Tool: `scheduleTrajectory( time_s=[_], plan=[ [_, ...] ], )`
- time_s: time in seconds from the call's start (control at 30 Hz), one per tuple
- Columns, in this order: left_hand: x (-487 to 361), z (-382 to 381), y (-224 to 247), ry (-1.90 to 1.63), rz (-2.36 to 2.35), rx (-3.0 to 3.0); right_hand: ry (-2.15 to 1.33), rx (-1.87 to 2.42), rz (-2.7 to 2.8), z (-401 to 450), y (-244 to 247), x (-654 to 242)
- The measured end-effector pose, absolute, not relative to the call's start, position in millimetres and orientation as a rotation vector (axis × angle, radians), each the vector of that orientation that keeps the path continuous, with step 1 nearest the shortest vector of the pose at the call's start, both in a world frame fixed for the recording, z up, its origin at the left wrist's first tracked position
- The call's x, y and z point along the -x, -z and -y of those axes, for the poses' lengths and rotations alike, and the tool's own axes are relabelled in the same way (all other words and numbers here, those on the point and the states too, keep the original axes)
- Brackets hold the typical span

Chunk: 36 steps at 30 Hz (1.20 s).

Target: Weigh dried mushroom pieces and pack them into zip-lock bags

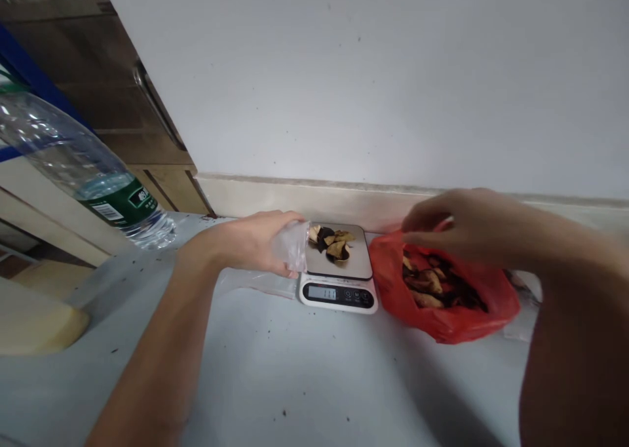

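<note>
Left fingers curled and pinched on the mouth of a clear plastic bag, held at the left edge of the scale platform. Left hand palm turned toward the scale, forearm running down to the lower left of the frame. Bag thin and crumpled, its lower part trailing onto the counter beneath the wrist.

Right fingers drawn together at the tips, bent downward above the near rim of a red plastic bag; whether anything is pinched between them cannot be told. Right hand hovering over the bag opening, not visibly touching it.

Red bag lying open on the counter, just beside the right edge of the scale, holding dried slices, brown and dark in colour.

Digital kitchen scale standing on the counter between the two hands, close to the back wall. A small heap of slices on its steel platform, toward the left rear. Display lit; digits too small to read with certainty.

Counter pale grey, dotted with dark crumbs. Clear plastic bottle with a green label at far left, tilted, very close to the camera. Pale rounded object at the left edge, kind unclear. Wooden cabinet beyond the bottle.
</note>
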<state>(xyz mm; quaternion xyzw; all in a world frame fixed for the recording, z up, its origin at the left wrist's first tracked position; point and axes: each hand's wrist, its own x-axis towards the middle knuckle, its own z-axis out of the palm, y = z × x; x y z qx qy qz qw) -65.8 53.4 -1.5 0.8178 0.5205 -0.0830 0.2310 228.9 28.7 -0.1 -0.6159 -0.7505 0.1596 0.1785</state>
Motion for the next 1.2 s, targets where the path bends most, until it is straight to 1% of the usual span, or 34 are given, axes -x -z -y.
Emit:
scheduleTrajectory(
  time_s=[0.13,0.33,0.4,0.53,0.6,0.73,0.97,1.2],
  plan=[
    [67.5,-55.1,1.4,0.246,-1.439,-2.245,-0.507,1.902,2.088,-38.9,4.4,-188.7],
    [70.9,-57.6,3.3,0.272,-1.475,-2.196,-0.802,1.974,2.289,-47.7,24.9,-153.8],
    [71.3,-58.5,4.6,0.271,-1.464,-2.2,-0.849,1.905,2.319,-50.4,32.5,-153.3],
    [71.5,-59.1,6.7,0.274,-1.464,-2.212,-0.886,1.59,2.399,-59.5,47.0,-157.4],
    [71.5,-58.6,6.7,0.269,-1.464,-2.215,-0.894,1.507,2.411,-63.6,52.3,-159.4],
    [69.6,-57.0,5.6,0.237,-1.429,-2.223,-0.896,1.5,2.387,-66.4,55.6,-163.8],
    [58.9,-58.4,14.6,0.184,-1.337,-2.203,-0.957,1.599,2.226,-64.6,46.8,-180.2],
    [52.1,-60.8,24.3,0.138,-1.258,-2.265,-1.015,1.406,2.152,-64.4,43.2,-193.3]
  ],
)
